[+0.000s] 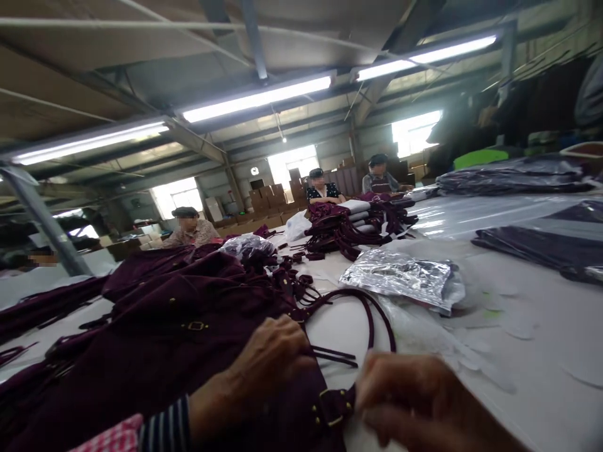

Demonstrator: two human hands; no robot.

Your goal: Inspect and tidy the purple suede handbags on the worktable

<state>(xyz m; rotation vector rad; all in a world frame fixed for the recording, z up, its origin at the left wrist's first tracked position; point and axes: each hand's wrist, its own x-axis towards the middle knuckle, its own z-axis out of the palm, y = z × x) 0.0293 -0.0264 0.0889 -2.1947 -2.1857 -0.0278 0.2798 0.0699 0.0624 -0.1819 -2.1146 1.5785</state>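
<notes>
A dark purple bag (141,358) with brass buckles and rivets lies across the lower left. My left hand (271,351) rests on its right part, fingers curled down; what they grip, if anything, is hidden. My right hand (405,395), slightly blurred, has its fingers closed on a strap end beside a brass buckle (331,407) at the bag's right edge. The bag's looped handle (372,307) and two thin cords (334,356) extend over the white table between and beyond my hands.
Silver plastic packets (400,276) lie ahead on the white table (532,351). Purple straps (348,226) are piled farther back. Wrapped dark goods (513,176) stand at the right. Several people sit beyond the table.
</notes>
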